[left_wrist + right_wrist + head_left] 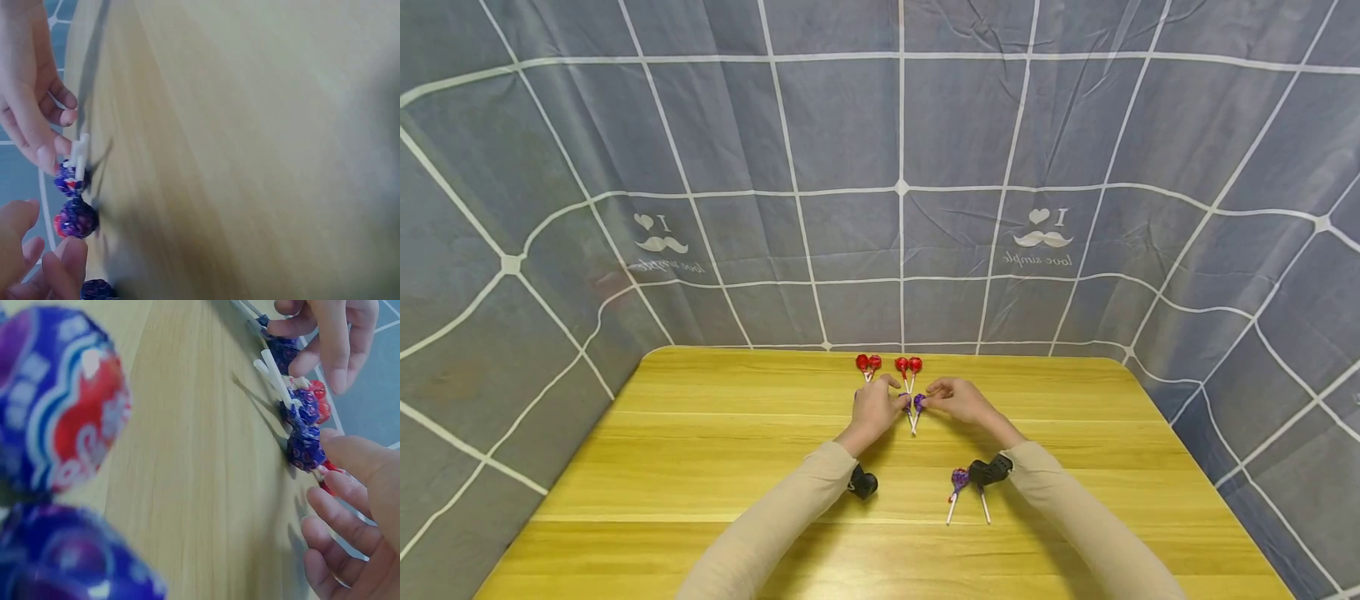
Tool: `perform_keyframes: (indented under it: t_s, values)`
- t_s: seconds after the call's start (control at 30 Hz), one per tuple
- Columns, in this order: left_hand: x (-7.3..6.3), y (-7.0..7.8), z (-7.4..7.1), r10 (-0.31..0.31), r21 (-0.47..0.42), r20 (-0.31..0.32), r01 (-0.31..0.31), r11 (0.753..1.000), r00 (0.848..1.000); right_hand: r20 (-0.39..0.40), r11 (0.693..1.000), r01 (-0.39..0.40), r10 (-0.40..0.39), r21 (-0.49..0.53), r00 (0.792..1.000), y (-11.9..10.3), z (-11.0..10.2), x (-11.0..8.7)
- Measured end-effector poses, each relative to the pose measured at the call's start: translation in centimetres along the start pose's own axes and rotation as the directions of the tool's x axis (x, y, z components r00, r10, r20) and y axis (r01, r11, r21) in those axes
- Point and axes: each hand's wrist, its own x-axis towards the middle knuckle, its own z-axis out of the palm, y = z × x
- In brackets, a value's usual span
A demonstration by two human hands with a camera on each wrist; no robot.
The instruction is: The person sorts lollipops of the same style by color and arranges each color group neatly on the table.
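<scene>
Two purple-wrapped lollipops lie between the hands in the head view, a left one and a right one, their white sticks meeting toward the person. My left hand is at the left one, thumb and fingers apart with fingertips right by its head. From the other side, my right hand reaches the right lollipop; in the right wrist view its thumb is against a purple candy head, other fingers spread below. Another purple wrapper shows beside the left hand, mostly hidden by it.
Behind the hands lie a left pair of red lollipops and a right red pair. Nearer the person, a purple lollipop lies beside another partly hidden under the right wrist camera. A grey checked curtain surrounds the wooden table.
</scene>
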Motion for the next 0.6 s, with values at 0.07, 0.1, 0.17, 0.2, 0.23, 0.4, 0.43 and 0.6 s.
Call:
perform_keyframes:
  t_s: [0.07, 0.1, 0.17, 0.2, 0.23, 0.4, 0.43, 0.6]
  values:
    - [-0.2, 0.2, -0.3, -0.005, -0.012, -0.007, 0.005, 1.000, 1.000, -0.010, 1.000, -0.001, 0.001, -0.005, 1.000, 0.1, -0.3, -0.3]
    - [-0.3, 0.3, -0.4, -0.015, -0.022, -0.004, 0.015, 1.000, 1.000, -0.014, 1.000, 0.003, -0.003, -0.006, 1.000, 0.1, -0.4, -0.4]
    - [-0.5, 0.5, -0.7, -0.024, -0.039, -0.005, 0.023, 0.999, 1.000, -0.024, 1.000, 0.007, -0.007, -0.004, 1.000, 0.2, -0.7, -0.8]
    - [-0.7, 0.7, -0.8, -0.029, -0.042, -0.002, 0.028, 0.999, 1.000, -0.029, 1.000, 0.012, -0.012, -0.006, 0.999, 0.2, -0.9, -1.0]
    - [-0.9, 0.8, -1.0, -0.031, -0.048, 0.004, 0.031, 0.998, 1.000, -0.036, 1.000, 0.014, -0.014, -0.011, 0.999, 0.3, -1.1, -1.2]
    - [-2.0, 1.3, -1.3, -0.001, -0.074, 0.024, 0.003, 0.997, 1.000, -0.064, 0.998, 0.040, -0.043, -0.055, 0.997, 0.5, -2.0, -2.6]
    - [-2.2, 1.4, -1.3, 0.008, -0.072, 0.026, -0.007, 0.997, 1.000, -0.066, 0.997, 0.041, -0.045, -0.059, 0.997, 0.5, -2.1, -3.0]
    - [-3.6, 1.9, -1.1, 0.040, -0.072, 0.041, -0.037, 0.997, 0.998, -0.048, 0.997, 0.057, -0.059, -0.045, 0.997, 0.8, -2.8, -4.6]
